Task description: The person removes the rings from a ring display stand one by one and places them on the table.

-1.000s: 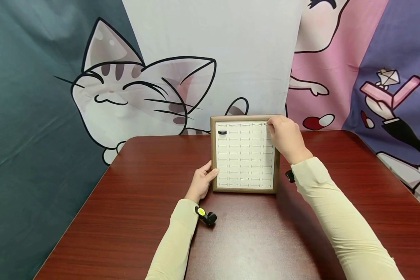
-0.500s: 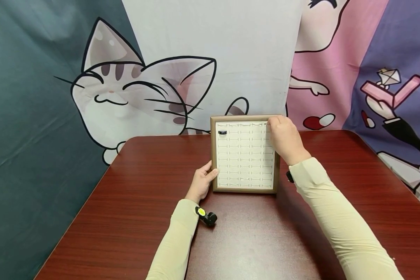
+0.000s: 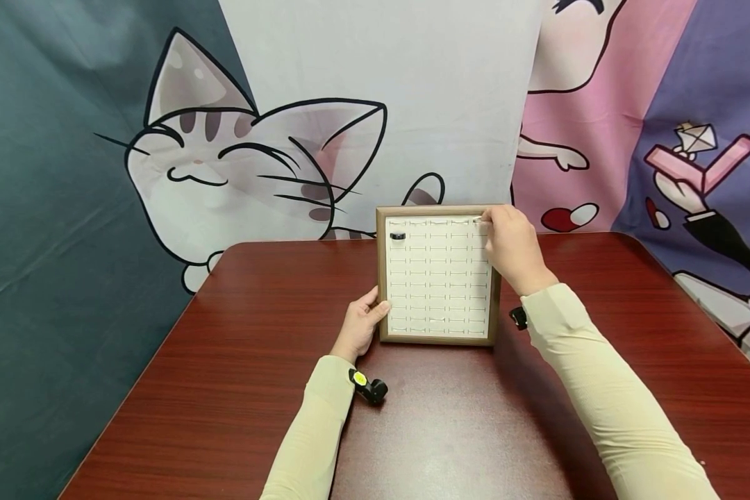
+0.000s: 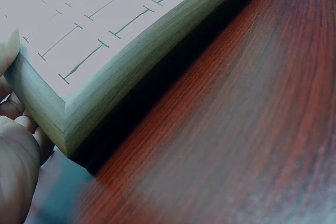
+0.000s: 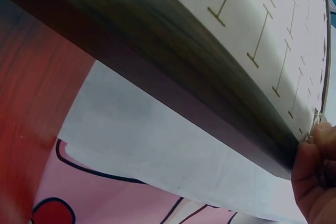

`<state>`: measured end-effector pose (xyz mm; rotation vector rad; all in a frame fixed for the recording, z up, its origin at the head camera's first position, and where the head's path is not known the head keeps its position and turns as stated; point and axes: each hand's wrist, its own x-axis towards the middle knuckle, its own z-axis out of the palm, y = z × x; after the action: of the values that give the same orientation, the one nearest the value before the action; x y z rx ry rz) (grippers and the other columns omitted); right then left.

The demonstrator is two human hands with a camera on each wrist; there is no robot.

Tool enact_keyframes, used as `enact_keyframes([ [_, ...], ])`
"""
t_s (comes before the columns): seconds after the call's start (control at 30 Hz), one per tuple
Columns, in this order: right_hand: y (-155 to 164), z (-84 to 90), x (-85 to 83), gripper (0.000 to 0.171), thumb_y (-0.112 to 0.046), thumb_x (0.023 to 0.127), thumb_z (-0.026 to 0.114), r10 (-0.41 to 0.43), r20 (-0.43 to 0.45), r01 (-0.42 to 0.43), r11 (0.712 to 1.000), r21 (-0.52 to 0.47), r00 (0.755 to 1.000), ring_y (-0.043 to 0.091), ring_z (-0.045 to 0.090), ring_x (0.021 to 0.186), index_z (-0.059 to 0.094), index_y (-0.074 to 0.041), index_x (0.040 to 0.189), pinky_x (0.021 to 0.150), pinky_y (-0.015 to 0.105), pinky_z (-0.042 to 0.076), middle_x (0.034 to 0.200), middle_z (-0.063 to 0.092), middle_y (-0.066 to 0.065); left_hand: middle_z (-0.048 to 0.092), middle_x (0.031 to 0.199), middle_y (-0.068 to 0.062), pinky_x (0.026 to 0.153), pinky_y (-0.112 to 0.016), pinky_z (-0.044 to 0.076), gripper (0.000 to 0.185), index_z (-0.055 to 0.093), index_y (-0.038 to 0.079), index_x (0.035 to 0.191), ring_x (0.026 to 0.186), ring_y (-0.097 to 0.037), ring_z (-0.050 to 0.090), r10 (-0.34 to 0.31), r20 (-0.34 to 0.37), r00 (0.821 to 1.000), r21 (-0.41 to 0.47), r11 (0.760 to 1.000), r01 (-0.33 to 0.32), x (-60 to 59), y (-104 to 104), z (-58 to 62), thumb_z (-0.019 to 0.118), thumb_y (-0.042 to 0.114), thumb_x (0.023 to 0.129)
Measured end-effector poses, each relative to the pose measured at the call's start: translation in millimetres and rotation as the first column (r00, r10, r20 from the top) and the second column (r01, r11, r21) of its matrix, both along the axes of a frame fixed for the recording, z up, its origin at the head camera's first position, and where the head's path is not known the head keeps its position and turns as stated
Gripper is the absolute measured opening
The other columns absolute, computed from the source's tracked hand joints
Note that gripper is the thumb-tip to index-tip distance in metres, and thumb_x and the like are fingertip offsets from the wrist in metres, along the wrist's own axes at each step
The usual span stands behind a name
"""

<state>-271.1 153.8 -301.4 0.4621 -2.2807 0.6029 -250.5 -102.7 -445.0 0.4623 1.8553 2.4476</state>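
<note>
A ring display board [image 3: 437,278] stands upright on the table, its white slotted face toward me inside a wooden frame. My left hand [image 3: 355,330] grips the frame's left edge low down, thumb on the front and fingers behind, as the left wrist view [image 4: 18,166] partly shows. At the top right corner, my right hand [image 3: 514,246] pinches a small silvery ring [image 5: 318,116] against a slot; fingertips hide most of it. A black ring [image 3: 398,236] sits in a slot near the upper left.
The reddish-brown wooden table [image 3: 275,312] spreads around the board. Behind its far edge hangs a cloth backdrop [image 3: 450,90] with cartoon figures. A small camera [image 3: 369,387] is strapped to the left wrist, and another [image 3: 518,317] to the right.
My right hand has shifted very slightly right at the top right corner, baring a little more of the slot there. The left hand and the board stay put.
</note>
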Motion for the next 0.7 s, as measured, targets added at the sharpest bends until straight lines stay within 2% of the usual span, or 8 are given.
enact_keyframes([
  [0.27, 5, -1.5, 0.1, 0.003, 0.006, 0.086, 0.054, 0.031, 0.005, -0.031, 0.998, -0.060, 1.000, 0.038, 0.054, 0.085, 0.057, 0.006, 0.087, 0.078, 0.048, 0.044, 0.088, 0.059, 0.024, 0.047, 0.127, -0.034, 0.080, -0.023, 0.053, 0.050, 0.034, -0.008, 0.138, 0.092, -0.006, 0.062, 0.000, -0.008, 1.000, -0.004, 1.000, 0.000, 1.0, 0, 1.6, 0.051, -0.002, 0.092],
  [0.47, 11, -5.7, 0.0, 0.004, 0.001, 0.088, 0.057, 0.055, -0.024, -0.058, 0.990, -0.129, 0.998, 0.033, 0.052, 0.078, 0.056, 0.005, 0.085, 0.070, 0.043, 0.043, 0.084, 0.058, 0.021, 0.046, 0.127, -0.034, 0.080, -0.022, 0.053, 0.049, 0.036, -0.007, 0.138, 0.092, -0.006, 0.062, 0.006, -0.004, 1.000, -0.014, 1.000, -0.007, 0.6, 0, 1.8, 0.051, -0.002, 0.092],
  [0.7, 23, -16.3, 7.3, 0.006, 0.000, 0.087, 0.059, 0.051, -0.048, -0.058, 0.985, -0.160, 0.998, 0.028, 0.049, 0.073, 0.057, 0.005, 0.084, 0.065, 0.037, 0.038, 0.082, 0.058, 0.019, 0.047, 0.128, -0.032, 0.081, -0.022, 0.052, 0.050, 0.035, -0.006, 0.139, 0.094, -0.005, 0.061, 0.015, 0.015, 1.000, -0.021, 1.000, -0.014, 0.8, 0, 2.2, 0.051, -0.002, 0.092],
])
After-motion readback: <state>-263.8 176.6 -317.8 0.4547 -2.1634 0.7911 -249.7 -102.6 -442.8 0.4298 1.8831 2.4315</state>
